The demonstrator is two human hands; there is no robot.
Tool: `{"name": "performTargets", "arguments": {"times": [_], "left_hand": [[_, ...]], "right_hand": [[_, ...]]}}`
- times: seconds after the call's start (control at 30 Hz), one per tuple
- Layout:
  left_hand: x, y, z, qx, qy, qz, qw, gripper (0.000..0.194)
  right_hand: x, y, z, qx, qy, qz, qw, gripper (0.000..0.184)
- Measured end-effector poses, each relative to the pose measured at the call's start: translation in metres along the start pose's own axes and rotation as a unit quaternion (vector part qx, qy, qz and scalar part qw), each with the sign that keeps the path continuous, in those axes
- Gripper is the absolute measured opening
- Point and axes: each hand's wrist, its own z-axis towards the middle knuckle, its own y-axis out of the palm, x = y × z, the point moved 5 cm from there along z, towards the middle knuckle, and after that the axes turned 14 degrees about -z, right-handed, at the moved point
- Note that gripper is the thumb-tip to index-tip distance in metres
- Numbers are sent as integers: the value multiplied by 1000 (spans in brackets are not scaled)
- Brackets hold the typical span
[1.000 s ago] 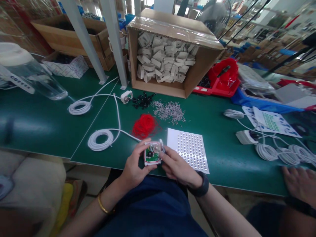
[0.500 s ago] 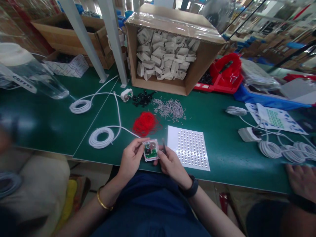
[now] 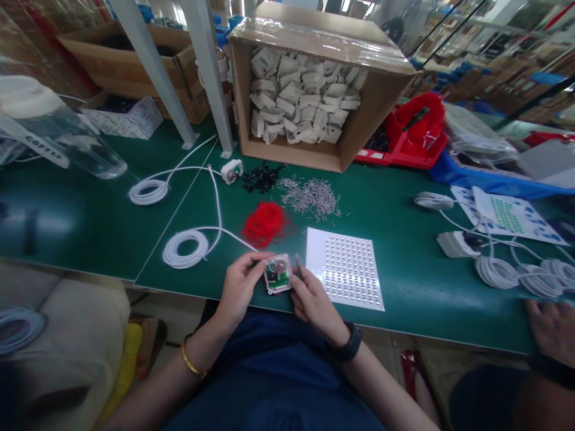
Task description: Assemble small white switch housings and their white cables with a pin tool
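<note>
My left hand (image 3: 240, 286) is closed on the left side of a small white housing (image 3: 271, 291) with a green circuit board (image 3: 279, 279) in it. The open face of the housing is turned up towards me. A white cable (image 3: 240, 234) runs to its upper left corner. At the housing's right side, my right hand (image 3: 314, 300) pinches a slim grey tweezers-like tool (image 3: 298, 263), which points up and away from me. Its lower part is hidden by the fingers. Right fingertips are close against the housing; whether they touch it I cannot tell.
Red thin wires (image 3: 266, 222), metal pins (image 3: 314, 197) and black parts (image 3: 263, 178) lie beyond my hands. A white sheet with rows of small silver pieces (image 3: 350, 269) is at the right. Behind stands a carton (image 3: 309, 51) of white housings. Another person's hand (image 3: 550, 326) rests far right.
The view has shifted slightly. Both hands still hold the housing and the slim tool in nearly the same place. The blurred person's part at the left edge has gone from view.
</note>
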Motion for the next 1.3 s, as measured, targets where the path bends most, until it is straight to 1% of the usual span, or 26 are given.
{"name": "performTargets", "arguments": {"times": [0.1, 0.17, 0.23, 0.33, 0.47, 0.57, 0.63, 0.7, 0.77, 0.83, 0.9, 0.97, 1.0, 1.03, 1.07, 1.13, 1.2, 1.27, 1.3], "left_hand": [[-1, 2, -1, -11, 7, 4, 1000, 23], [-2, 3, -1, -22, 17, 11, 1000, 26], [-4, 4, -3, -38, 24, 29, 999, 34], [-8, 5, -7, -70, 35, 92, 993, 51], [-8, 7, -13, -93, 81, 179, 976, 67], [-8, 8, -14, -94, 117, 237, 960, 70], [-7, 10, -13, -97, 143, 286, 943, 70], [-8, 11, -13, -110, 170, 339, 919, 70], [-10, 13, -13, -132, 192, 383, 894, 72], [-14, 15, -14, -154, 210, 415, 872, 73], [-17, 16, -15, -166, 225, 441, 853, 75], [-19, 17, -16, -167, 240, 461, 838, 76], [-19, 17, -17, -166, 247, 468, 832, 77], [-19, 17, -18, -164, 252, 475, 827, 77], [-19, 17, -18, -162, 258, 482, 822, 78], [-18, 17, -20, -155, 272, 494, 811, 78], [-18, 17, -20, -147, 292, 506, 798, 79], [-18, 17, -19, -140, 320, 512, 785, 79], [-18, 17, -18, -138, 334, 513, 779, 79]], "right_hand": [[0, 1, 1, 17, 3, 48, 999, 33], [-1, 1, 1, 24, -1, 59, 998, 35], [-2, 0, 1, 24, -4, 65, 998, 37], [-4, -1, 1, 19, -8, 71, 997, 41], [-4, -1, 1, 25, -7, 60, 998, 44], [-2, 1, 3, 39, 0, 48, 998, 43], [0, 0, 4, 48, 11, 31, 998, 41], [-2, -7, 3, 53, 11, -26, 998, 37], [-10, -21, 0, 44, -11, -139, 989, 30], [-26, -43, -2, 53, -43, -265, 962, 23], [-52, -69, 5, 96, -80, -353, 927, 22], [-85, -89, 26, 157, -130, -414, 887, 25], [-102, -96, 43, 179, -155, -448, 862, 23], [-118, -100, 64, 202, -174, -485, 833, 20], [-131, -102, 89, 215, -177, -537, 797, 19], [-152, -106, 141, 238, -170, -567, 770, 21], [-167, -107, 189, 249, -168, -592, 748, 26], [-175, -103, 225, 240, -175, -618, 728, 26], [-176, -100, 238, 231, -179, -630, 720, 26]]}}
